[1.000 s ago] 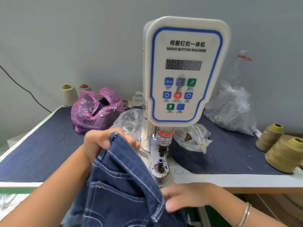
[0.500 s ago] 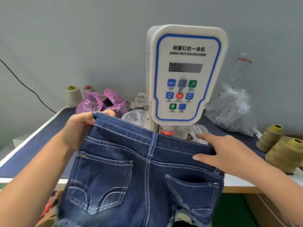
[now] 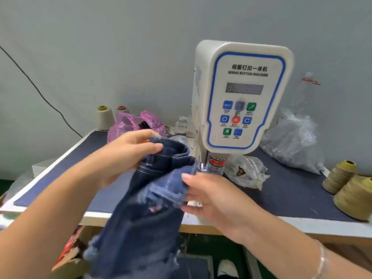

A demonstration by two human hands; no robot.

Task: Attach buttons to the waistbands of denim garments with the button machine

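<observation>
The right hand [image 3: 213, 198] sits nearest, its fingers curled under and its thumb laid over a bunched fold of the denim garment [image 3: 149, 198], pinching the cloth at the near edge of the table [image 3: 302, 222]; a thin bangle [image 3: 322, 258] circles that wrist. The left hand [image 3: 128, 152], a little farther and to the left, grips the garment's upper edge with fingers wrapped over the top of the waistband [image 3: 173, 152] and the thumb lying along its near side. Held between both hands, the dark blue garment is crumpled and blurred, its lower part hanging below the table edge and its upper fold raised just left of the button machine [image 3: 241, 97], close to the machine's lower head but whether touching it cannot be told. The machine stands upright on the table's dark blue mat [image 3: 291, 194], its white panel with coloured buttons facing the viewer. Just right of its base lies a small clear bag [image 3: 247, 172], and farther right a larger clear plastic bag [image 3: 293, 146]. Two olive thread cones [image 3: 350, 188] lie at the right edge. At the far left, near the wall, sit a pink plastic bag [image 3: 124, 125] and two pale thread cones [image 3: 104, 117].
</observation>
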